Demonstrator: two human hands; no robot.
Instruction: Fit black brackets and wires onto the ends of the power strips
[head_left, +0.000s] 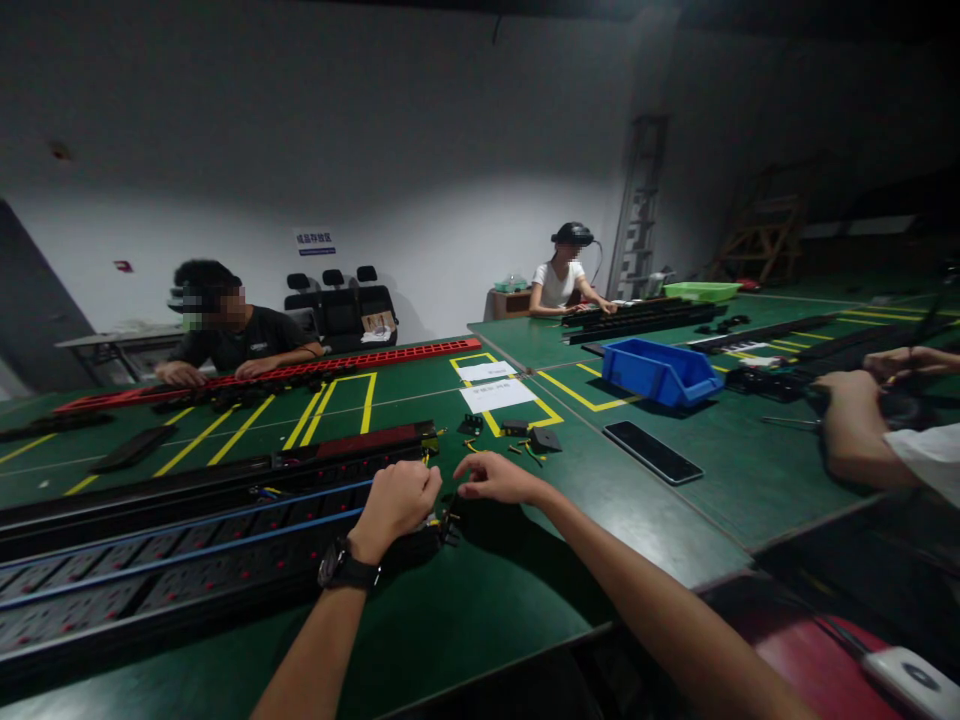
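The long black strip (225,565), with two blue lines along it and red dots on its face, lies across the left part of the surface (427,625), its right-hand end directly under and beside the left grip (400,500), with small dark fittings (450,528) at that end, between the two hands. The left grip is curled, fingers folded in and the back of the hand turned up; whether anything is pinched in it I cannot tell, as the fingertips are hidden. A black watch (349,568) sits on that wrist. The right grip (499,480) is partly closed, fingers bent towards the left, near the fittings; whether it grasps one cannot be made out. Behind the strip lies a second black length (187,488). The green surface bears yellow tape lines, a white sheet (499,396), a small black block (546,440), a phone (654,452) and a blue bin (626,375). Across it, a person in a dark shirt (262,335) leans over a red lattice rail (397,354), and a person in a white top (555,288) works farther off. Another person's forearm (855,430) enters at right. Black chairs (341,310) stand against the pale wall (420,130).
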